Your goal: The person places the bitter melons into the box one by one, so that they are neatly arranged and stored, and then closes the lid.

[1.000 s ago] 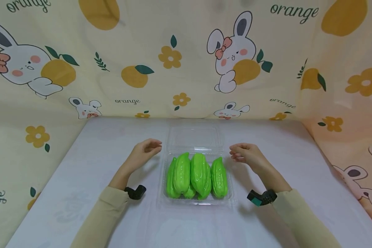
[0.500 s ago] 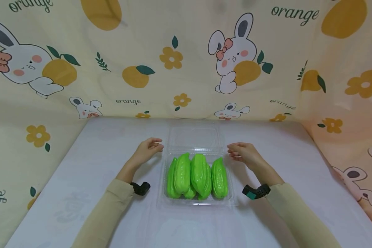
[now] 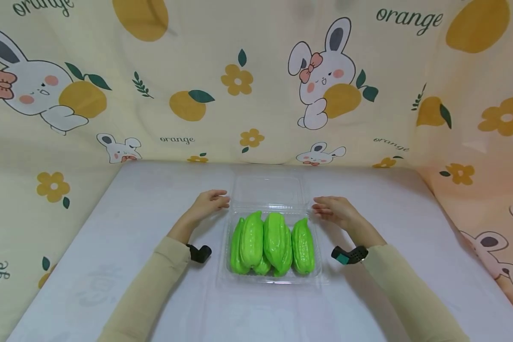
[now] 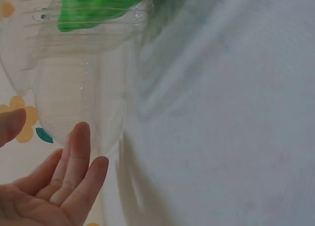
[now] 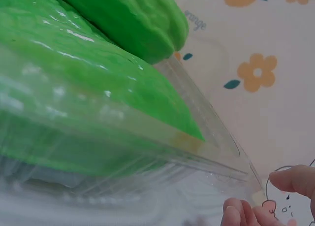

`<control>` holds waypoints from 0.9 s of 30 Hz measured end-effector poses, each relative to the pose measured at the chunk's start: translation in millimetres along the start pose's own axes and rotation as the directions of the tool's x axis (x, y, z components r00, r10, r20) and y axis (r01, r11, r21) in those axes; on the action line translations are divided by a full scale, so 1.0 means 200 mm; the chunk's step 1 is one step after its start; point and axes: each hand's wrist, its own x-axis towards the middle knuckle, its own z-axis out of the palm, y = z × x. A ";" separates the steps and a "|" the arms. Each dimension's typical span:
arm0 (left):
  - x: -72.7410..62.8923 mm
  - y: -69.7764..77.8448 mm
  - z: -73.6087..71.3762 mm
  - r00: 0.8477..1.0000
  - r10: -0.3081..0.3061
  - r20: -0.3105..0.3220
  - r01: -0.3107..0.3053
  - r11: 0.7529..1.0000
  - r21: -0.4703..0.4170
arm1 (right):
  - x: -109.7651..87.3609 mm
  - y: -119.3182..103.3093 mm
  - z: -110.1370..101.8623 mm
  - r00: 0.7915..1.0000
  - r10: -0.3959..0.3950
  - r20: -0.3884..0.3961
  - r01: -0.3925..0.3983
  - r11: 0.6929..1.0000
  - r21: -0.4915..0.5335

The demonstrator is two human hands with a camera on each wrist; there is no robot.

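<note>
A clear plastic clamshell box lies open on the table, its lid folded back toward the wall. Several shiny green bitter melons fill the tray, some lying over others. My left hand hovers by the lid's left edge, fingers relaxed and nearly straight. By the hinge's right end is my right hand, loosely curved and holding nothing. In the left wrist view the fingers appear close to the clear plastic; contact cannot be made out. The right wrist view shows a thumb and fingertips near the box's corner.
The box stands on a white-covered table. A cream cloth printed with rabbits and oranges hangs behind and along both sides. Each wrist carries a black camera, like the left camera.
Both hands have drifted inward toward the lid, the left one to the right and the right one slightly to the left. The box and bitter melons stay put.
</note>
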 end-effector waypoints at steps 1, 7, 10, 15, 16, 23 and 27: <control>0.00 0.00 0.00 1.000 -0.005 0.002 0.005 1.000 -0.008 | 0.00 0.00 0.00 1.000 0.006 0.005 -0.006 1.000 0.020; 0.03 0.00 0.02 1.000 -0.028 -0.002 0.028 0.999 -0.046 | 0.02 -0.01 0.00 0.999 0.039 0.026 -0.041 0.997 0.060; 0.04 0.00 0.02 0.999 -0.033 0.000 0.033 0.998 -0.052 | 0.03 -0.01 0.01 0.999 0.045 0.024 -0.046 0.997 0.061; 0.04 0.01 0.03 0.999 -0.034 0.002 0.034 0.998 -0.056 | 0.03 0.00 0.02 0.999 0.033 0.029 -0.035 0.998 0.059; 0.04 0.01 0.03 1.000 -0.030 0.002 0.030 0.998 -0.050 | 0.03 0.00 0.02 0.999 0.031 0.033 -0.033 0.997 0.063; 0.05 0.00 0.04 1.000 -0.021 -0.011 0.020 0.999 -0.048 | 0.03 0.00 0.04 0.999 0.023 0.046 -0.027 0.997 0.075; 0.05 0.00 0.05 1.000 -0.011 -0.019 0.010 0.999 -0.039 | 0.03 0.00 0.04 0.999 0.018 0.044 -0.021 0.997 0.075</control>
